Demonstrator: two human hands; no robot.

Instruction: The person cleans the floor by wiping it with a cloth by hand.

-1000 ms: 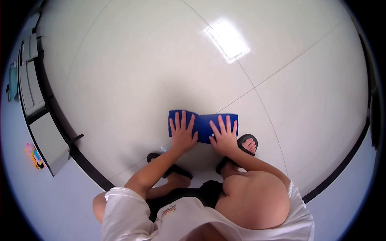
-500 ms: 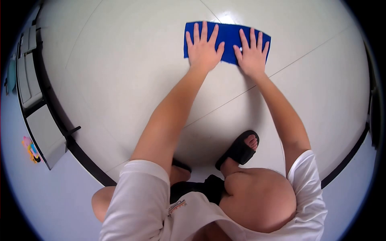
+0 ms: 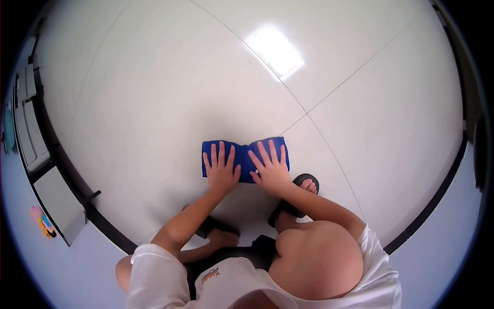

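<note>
While left hand [image 3: 221,174] and right hand [image 3: 272,174] lie flat, fingers spread, on blue cloth [image 3: 243,158], best press evenly, easing buckle between them.

Pale tiled floor [image 3: 154,103]: blue cloth [image 3: 243,155], black sandals [image 3: 294,207] on it.

The bare left hand [image 3: 222,175] and bare right hand [image 3: 272,173] lie flat on a rectangular blue cloth [image 3: 244,156], fingers [image 3: 222,153] splayed toward twelve o'clock; glossy cream floor tiles [image 3: 154,98] lie beneath; a black open-toed slipper [image 3: 291,208] sits at four o'clock.
</note>
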